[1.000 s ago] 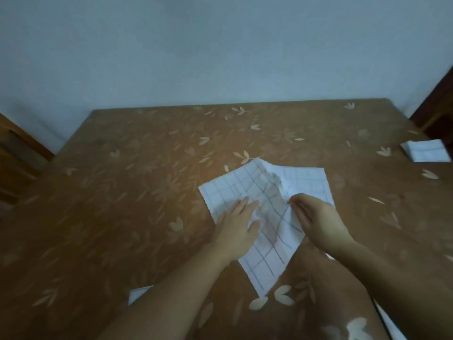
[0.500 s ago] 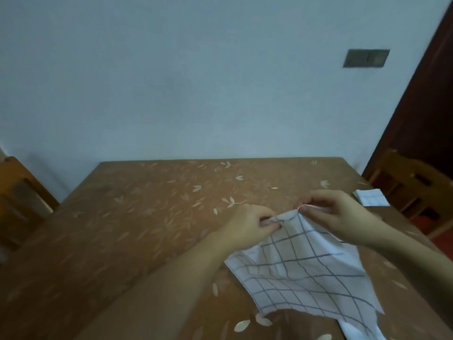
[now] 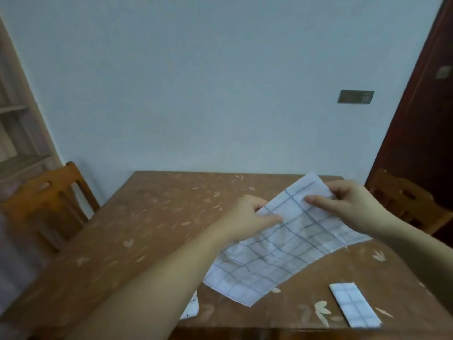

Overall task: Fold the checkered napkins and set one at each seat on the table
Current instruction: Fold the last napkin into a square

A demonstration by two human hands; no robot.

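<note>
Pale blue wall [image 3: 196, 82], socket plate [image 3: 356, 96], dark door [image 3: 416, 131], left chair [image 3: 49, 190], right chair [image 3: 402, 200], shelving [image 3: 14, 143].

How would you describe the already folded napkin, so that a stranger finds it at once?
Start at the brown leaf-patterned table. Look at its near right corner, to the right of the big open checkered napkin and closer to the viewer. The folded napkin lies there: a small narrow rectangle, flat and untouched.

No legible text, labels, brands, numbers or signs anywhere in view
</note>
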